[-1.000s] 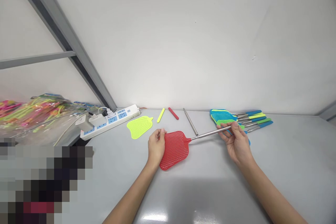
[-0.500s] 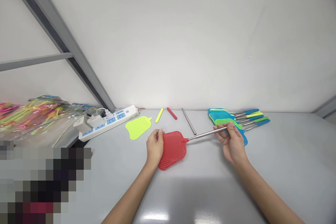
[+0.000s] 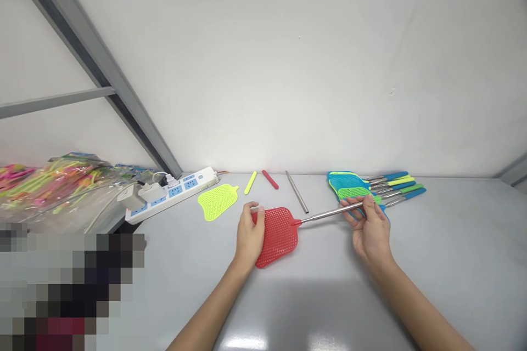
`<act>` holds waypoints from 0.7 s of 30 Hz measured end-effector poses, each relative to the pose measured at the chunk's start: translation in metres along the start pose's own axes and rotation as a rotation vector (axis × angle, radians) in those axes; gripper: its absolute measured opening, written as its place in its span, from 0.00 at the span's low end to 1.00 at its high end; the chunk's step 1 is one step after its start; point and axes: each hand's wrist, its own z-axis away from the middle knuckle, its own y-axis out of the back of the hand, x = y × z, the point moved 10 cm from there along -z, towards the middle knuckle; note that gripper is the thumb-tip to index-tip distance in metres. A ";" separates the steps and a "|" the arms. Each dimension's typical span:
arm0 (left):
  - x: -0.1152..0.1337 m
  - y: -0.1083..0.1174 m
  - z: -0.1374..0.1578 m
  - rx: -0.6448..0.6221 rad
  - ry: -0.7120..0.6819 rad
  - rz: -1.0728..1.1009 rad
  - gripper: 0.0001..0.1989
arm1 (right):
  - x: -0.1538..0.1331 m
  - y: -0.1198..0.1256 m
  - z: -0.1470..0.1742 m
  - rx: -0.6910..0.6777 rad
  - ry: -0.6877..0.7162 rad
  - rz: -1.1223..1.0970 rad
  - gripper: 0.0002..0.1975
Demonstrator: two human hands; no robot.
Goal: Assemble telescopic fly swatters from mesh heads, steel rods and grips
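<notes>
Red perforated plastic paddle (image 3: 282,233) front and centre, low over the grey surface (image 3: 177,274), and I can't tell from here whether its lower edge touches down. My left hand (image 3: 250,235) has it by the outer edge, thumb laid across the front, fingers folded round behind. Out of the paddle's neck runs a slim, shiny metal rod (image 3: 329,212), and there's my right hand (image 3: 371,227) at the far end, thumb and fingertips pinching it, the other fingers loosely fanned beneath. Just behind that hand, a stack of blue, green and yellow swatters (image 3: 349,180), their coloured handles fanned away to the right. Along the back I've got a loose grey metal tube (image 3: 297,192), a short red stick (image 3: 270,179), a short yellow stick (image 3: 251,182), and just beside that one a neon-yellow perforated paddle (image 3: 218,201), near the white power strip with blue sockets (image 3: 164,202).
</notes>
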 end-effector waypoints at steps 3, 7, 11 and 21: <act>-0.009 0.001 -0.001 0.026 0.066 0.076 0.20 | 0.000 0.003 -0.003 0.006 -0.001 -0.014 0.12; -0.018 -0.013 0.000 -0.072 0.188 0.281 0.22 | -0.005 0.008 -0.009 0.026 0.033 -0.041 0.12; -0.011 -0.038 0.013 -0.276 0.243 0.355 0.20 | -0.005 0.011 -0.011 0.036 0.041 -0.050 0.12; -0.008 -0.037 0.035 -0.160 0.232 0.361 0.18 | 0.003 0.018 -0.009 0.080 0.026 -0.067 0.11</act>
